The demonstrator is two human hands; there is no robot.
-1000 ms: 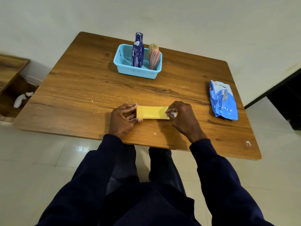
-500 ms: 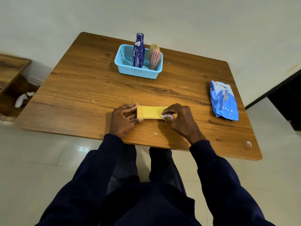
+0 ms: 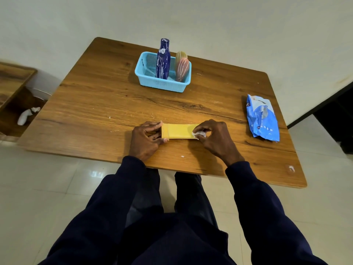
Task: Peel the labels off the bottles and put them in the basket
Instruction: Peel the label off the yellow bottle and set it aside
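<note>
Tabletop (image 3: pixel 95 104) holds a yellow bottle (image 3: pixel 179 131), light and slick I reckon; left hand (image 3: pixel 145 139) grips one end, right hand (image 3: pixel 215 136) pinches label scrap (image 3: pixel 199 133)

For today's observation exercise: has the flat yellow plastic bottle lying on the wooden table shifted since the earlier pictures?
No. The flat yellow plastic bottle lies in the same spot relative to the light-blue plastic basket and the wooden table.

Wooden table (image 3: pixel 99 96) against a plain pale wall (image 3: pixel 229 25).
I sat over glossy pale floor tiles (image 3: pixel 47 188) catching glare; a low wooden shelf (image 3: pixel 13 79) stood on my left.
</note>
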